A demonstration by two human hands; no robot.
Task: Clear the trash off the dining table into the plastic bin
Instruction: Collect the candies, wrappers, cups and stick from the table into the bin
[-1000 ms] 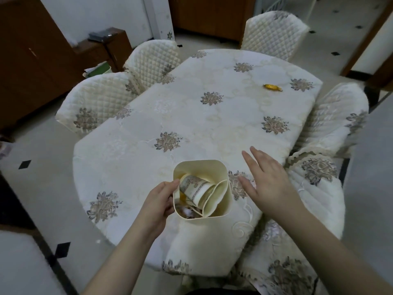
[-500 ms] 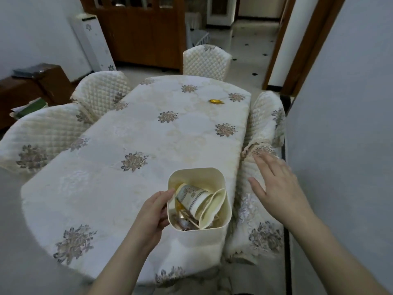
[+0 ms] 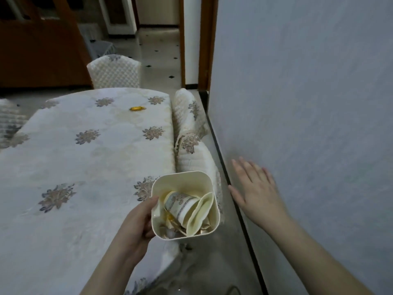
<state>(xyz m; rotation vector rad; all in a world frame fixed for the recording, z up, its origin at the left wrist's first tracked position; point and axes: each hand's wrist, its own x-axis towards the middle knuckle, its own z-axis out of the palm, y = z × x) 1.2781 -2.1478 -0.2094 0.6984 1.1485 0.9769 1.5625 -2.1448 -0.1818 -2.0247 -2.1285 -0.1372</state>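
Cloth-covered counter [image 3: 89,167] beside a grey wall [image 3: 308,103]: my left hand [image 3: 136,226] grips the plastic bin [image 3: 210,209] by its rim, paper cups [image 3: 182,206] inside, while my right hand [image 3: 255,190] hangs released, fingers spread. One gold wrapper [image 3: 137,108] lies at the far end; leaning for it could tip the one-handed bin and spill the cups.

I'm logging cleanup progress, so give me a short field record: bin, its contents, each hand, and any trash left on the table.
bin: cream plastic bin, carried by its rim past the table's edge
contents: paper cup lying on its side, wrappers beneath
left hand: left hand grips the bin's rim
right hand: right hand open, empty, near the wall
trash left: gold wrapper on the dining table
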